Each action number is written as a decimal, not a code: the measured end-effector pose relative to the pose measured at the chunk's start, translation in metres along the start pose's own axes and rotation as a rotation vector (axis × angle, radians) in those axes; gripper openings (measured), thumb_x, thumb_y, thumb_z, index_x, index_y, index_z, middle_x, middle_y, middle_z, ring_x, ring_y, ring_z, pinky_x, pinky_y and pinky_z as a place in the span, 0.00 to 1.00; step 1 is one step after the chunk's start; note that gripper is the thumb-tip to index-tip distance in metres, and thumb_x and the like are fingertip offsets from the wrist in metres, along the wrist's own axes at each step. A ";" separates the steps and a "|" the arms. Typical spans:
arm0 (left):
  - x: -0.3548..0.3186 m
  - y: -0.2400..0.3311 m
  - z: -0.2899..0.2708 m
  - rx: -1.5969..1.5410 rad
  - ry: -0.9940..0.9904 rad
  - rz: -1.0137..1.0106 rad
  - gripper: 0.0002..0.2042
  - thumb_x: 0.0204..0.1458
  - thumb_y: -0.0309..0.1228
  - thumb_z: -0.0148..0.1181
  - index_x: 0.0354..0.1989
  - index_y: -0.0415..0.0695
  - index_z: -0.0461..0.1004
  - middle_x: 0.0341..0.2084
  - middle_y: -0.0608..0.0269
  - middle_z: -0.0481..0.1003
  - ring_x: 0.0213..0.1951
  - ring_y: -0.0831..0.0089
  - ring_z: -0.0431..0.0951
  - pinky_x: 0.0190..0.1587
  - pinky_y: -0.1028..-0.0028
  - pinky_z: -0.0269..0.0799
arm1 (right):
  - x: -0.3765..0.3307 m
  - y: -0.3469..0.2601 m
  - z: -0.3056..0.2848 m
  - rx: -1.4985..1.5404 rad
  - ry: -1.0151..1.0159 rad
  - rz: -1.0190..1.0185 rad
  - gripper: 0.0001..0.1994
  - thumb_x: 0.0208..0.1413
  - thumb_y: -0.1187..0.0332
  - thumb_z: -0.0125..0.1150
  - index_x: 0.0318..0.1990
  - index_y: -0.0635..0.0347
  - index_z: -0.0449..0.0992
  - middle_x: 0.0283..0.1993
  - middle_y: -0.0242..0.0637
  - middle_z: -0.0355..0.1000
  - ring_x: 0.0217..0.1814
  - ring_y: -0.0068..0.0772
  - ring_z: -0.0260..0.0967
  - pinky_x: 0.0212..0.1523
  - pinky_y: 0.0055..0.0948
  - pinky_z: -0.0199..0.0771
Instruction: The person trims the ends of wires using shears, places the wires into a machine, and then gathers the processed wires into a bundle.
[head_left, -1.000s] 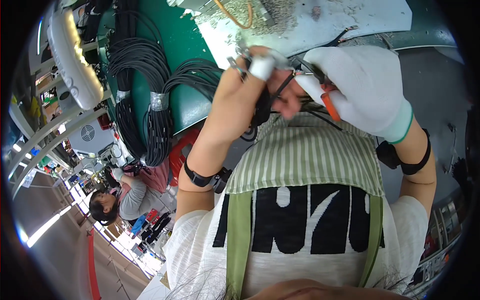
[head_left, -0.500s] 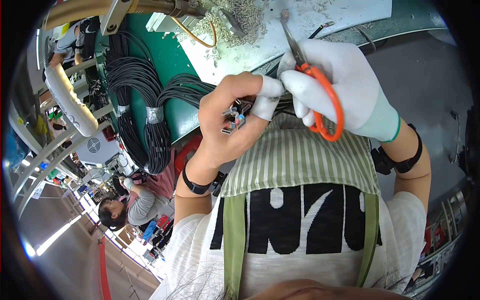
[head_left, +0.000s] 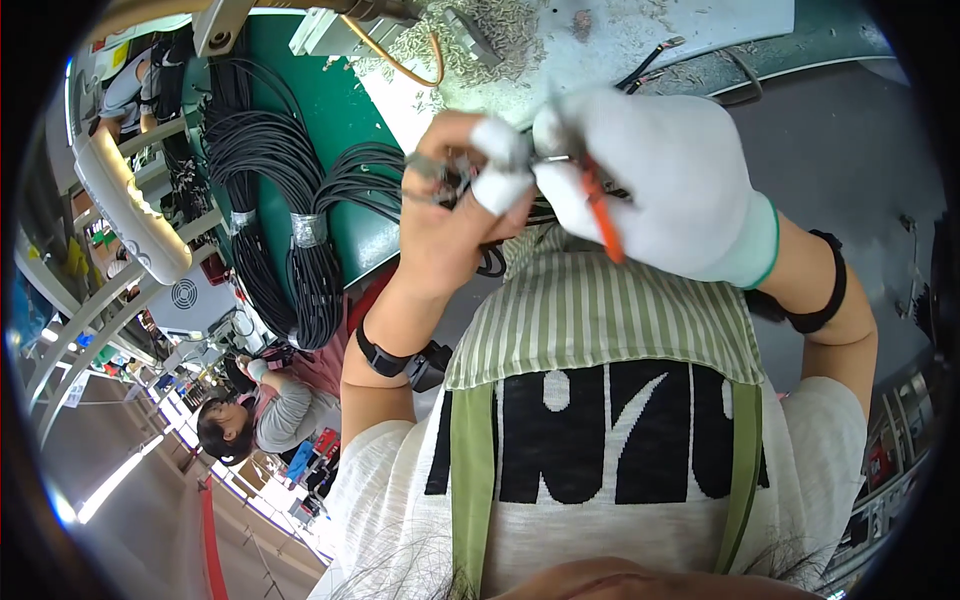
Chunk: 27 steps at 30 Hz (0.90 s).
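My left hand, bare except for white covers on the thumb and a fingertip, is closed around black cables. Their stripped cable ends poke out of the fist, smeared by motion. Against its fingertips works my right hand, in a white glove with a green cuff. It is closed on scissors with orange handles. The blades are blurred, and a thin bright metal piece shows between the two hands. What exactly the fingertips pinch there is too blurred to make out.
Thick bundles of black cable hang over the green table at left. Many small clippings litter a white board, where a black cable end lies. A lamp stands far left. Another person sits beyond.
My right hand has moved left against the left fingertips, and the scissors have turned so that less of the orange handles shows. My left hand has risen slightly and tilted.
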<state>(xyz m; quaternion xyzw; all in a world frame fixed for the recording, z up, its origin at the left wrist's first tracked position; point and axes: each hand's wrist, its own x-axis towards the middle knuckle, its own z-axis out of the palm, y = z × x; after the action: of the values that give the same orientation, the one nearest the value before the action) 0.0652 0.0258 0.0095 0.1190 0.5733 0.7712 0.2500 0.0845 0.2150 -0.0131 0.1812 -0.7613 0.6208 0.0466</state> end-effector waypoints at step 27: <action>0.013 -0.005 0.015 0.519 0.321 0.077 0.12 0.41 0.15 0.57 0.36 0.38 0.70 0.19 0.77 0.66 0.21 0.92 0.57 0.24 0.88 0.51 | -0.016 -0.008 -0.002 -0.525 0.065 0.011 0.08 0.47 0.68 0.65 0.32 0.59 0.74 0.17 0.36 0.64 0.17 0.37 0.64 0.18 0.29 0.61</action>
<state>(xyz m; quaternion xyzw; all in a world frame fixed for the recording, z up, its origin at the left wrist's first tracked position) 0.0625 0.0464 0.0081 0.0773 0.7783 0.6168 0.0881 0.1017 0.2190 -0.0103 0.1389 -0.8954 0.4076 0.1131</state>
